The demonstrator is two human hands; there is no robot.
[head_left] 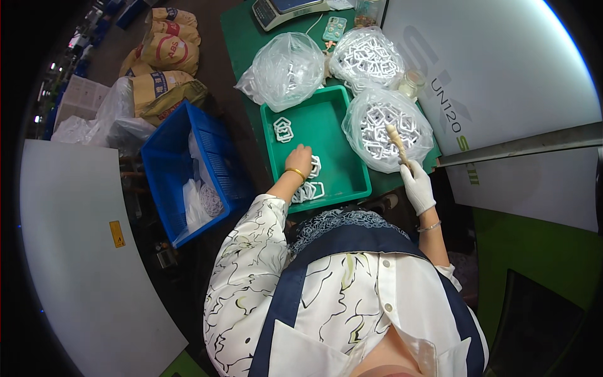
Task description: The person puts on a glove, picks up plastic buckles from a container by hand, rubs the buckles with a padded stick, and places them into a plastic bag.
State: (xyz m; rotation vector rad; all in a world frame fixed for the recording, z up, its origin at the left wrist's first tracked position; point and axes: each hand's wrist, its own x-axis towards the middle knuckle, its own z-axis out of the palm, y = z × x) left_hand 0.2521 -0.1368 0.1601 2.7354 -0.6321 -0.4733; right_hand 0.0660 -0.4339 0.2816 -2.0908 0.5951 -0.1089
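My bare left hand [299, 159] is inside the green tray [342, 191], its fingers curled at some white plastic links [315, 166] that show beside the palm. Below it a row of white links [308, 191] lies along the tray's near left. A smaller group of links [283, 129] sits toward the far left of the tray. In a white glove, my right hand [416, 186] closes around the lower end of a tan, turned wooden handle [396, 139]. That handle points up over a clear bag of white links [381, 129]; whatever tip it has cannot be made out.
Two more clear bags [286, 72] [366, 58] stand behind the tray. Beyond them are a scale [286, 14], a phone [335, 29] and a jar [367, 12]. A blue crate [164, 182] is at left, paper sacks [173, 50] further off. A machine panel [496, 69] borders the right.
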